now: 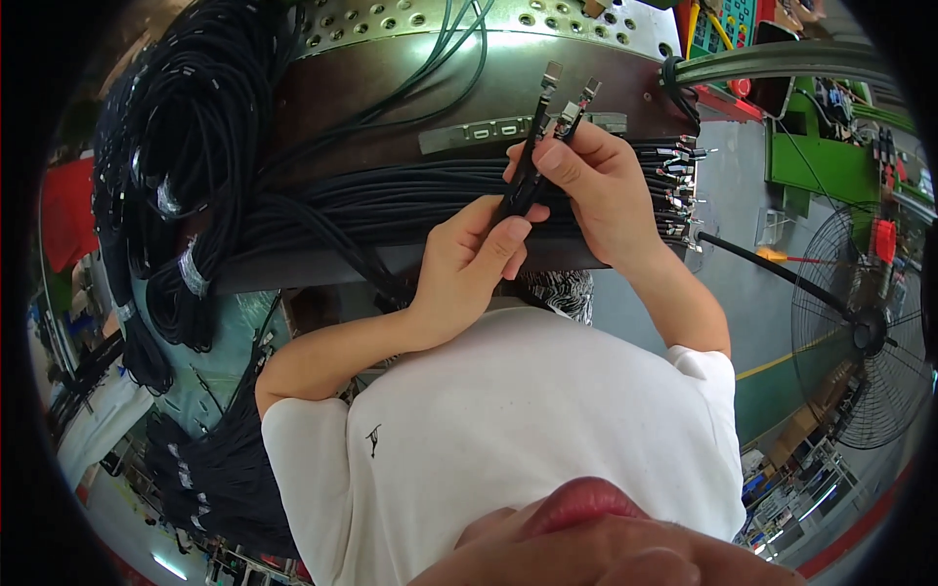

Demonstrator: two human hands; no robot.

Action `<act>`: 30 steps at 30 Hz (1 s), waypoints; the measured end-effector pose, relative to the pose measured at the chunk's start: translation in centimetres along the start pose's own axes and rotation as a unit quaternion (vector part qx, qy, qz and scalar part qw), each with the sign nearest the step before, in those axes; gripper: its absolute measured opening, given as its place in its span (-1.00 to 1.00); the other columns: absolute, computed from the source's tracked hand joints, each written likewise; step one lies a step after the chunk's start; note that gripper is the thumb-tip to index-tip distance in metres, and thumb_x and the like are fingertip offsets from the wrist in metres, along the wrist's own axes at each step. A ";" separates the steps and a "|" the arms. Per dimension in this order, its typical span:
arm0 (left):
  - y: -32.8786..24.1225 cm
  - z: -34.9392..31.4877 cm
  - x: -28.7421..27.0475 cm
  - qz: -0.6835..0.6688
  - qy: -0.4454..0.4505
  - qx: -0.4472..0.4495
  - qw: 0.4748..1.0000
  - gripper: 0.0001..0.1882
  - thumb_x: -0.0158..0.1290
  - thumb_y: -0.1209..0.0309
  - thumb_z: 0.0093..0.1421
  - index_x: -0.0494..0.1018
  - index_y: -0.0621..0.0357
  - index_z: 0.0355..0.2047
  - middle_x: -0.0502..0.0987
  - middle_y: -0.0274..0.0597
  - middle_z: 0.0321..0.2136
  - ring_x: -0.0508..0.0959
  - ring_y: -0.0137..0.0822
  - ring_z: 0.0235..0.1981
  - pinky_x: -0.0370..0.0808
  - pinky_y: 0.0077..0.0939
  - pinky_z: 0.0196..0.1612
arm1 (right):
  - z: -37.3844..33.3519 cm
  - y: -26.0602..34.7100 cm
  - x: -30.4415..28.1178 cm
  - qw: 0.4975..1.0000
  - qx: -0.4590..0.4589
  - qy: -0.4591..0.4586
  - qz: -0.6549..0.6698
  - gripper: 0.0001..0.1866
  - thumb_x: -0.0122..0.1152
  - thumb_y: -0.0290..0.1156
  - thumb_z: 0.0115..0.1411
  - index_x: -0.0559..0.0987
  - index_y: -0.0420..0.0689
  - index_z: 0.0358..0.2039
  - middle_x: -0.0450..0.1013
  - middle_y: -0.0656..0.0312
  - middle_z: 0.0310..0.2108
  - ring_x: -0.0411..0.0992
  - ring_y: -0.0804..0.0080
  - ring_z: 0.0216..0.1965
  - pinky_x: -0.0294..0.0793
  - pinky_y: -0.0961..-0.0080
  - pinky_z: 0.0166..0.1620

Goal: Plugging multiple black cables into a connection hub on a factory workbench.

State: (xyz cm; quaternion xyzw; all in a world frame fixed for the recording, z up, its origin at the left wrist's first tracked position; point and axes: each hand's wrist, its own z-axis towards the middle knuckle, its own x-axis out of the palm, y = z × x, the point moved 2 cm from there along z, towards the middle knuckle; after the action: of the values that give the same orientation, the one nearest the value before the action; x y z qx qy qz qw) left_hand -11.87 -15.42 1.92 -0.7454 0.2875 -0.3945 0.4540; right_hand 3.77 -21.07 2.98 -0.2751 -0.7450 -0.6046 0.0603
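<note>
My left hand (467,256) is closed round several black cables (521,195), a short way below their ends. My right hand (614,200) pinches the same cables higher up, thumb and fingers near the tips. Bare metal connectors (552,76) stick up above my fingers, fanned slightly apart. Beneath my hands, a thick bundle of black cables (366,195) lies along the dark brown bench. At its right end, many metal connectors (674,186) line up by the bench edge. Just behind the held ends, a flat strip with small rectangular cutouts (484,133) rests on the bench.
Coiled black cables (181,127), tied with clear wrap, hang over the bench's left side. A perforated metal plate (391,24) spans the back. To the right stand a caged fan (865,332) and green machinery (821,166). More cable bundles (215,479) lie lower left.
</note>
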 end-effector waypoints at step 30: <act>-1.0 -1.6 -2.9 -0.181 -0.063 -0.090 0.977 -0.67 -0.17 0.18 0.43 0.43 0.16 -0.08 0.32 -0.31 -0.71 0.21 -0.57 -0.74 0.18 -0.69 -0.66 | 4.3 -1.0 0.8 0.718 -0.354 -0.029 -0.599 -0.83 0.33 -0.53 0.04 0.47 -0.16 -0.41 0.53 0.26 -0.31 0.50 0.22 -0.28 0.51 0.37 -0.26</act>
State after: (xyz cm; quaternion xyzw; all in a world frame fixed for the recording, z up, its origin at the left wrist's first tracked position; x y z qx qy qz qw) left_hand -14.67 -13.47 2.36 -0.8461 0.1533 -0.3950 0.3234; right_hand 3.64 -16.91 1.30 0.2095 -0.4868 -0.7260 -0.4383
